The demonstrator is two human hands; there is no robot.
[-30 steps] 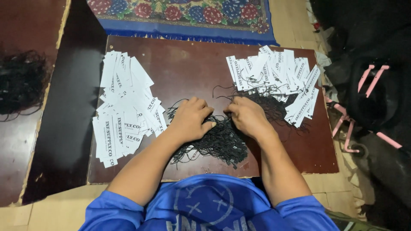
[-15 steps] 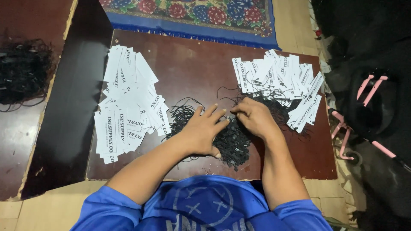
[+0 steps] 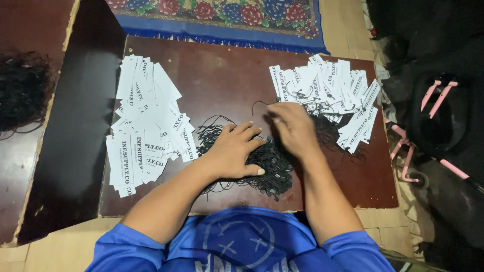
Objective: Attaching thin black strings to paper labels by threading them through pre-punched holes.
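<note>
Item one, the board: a dark brown low board (image 3: pixel 227 80) on the floor in front of me; every place below is given from it.

Item two, cord heap: a tangle of black loop cords (image 3: pixel 275 163) at the board's near middle, just before my chest. Both my hands are at it.

Item three, my left hand (image 3: pixel 234 151): flat on the heap's left part, fingers spread wide, pressing it down, gripping nothing that I can see.

Item four, my right hand (image 3: pixel 292 128): at the heap's far right edge, fingers drawn narrow and close together, thumb and forefinger pinched on what looks like a single thin cord (image 3: pixel 259 103) lifting toward the board's centre. The pinch itself is small, so I judge rather than see that one strand is held.

Item five, plain tags (image 3: pixel 146 126): a fanned stack of white paper tags on the board's left side, no cords visible on them. I take these as not yet strung.

Item six, corded tags (image 3: pixel 333 95): a second fan at the board's far right, black cords lying among them. I take these as strung.

Reckoning: the two stacks look about equal, so roughly half done; the cord heap is large.

Item seven, off the board: another black cord mass (image 3: pixel 22 90) well to its left; a flowered rug (image 3: pixel 217 12) beyond its far edge.
</note>
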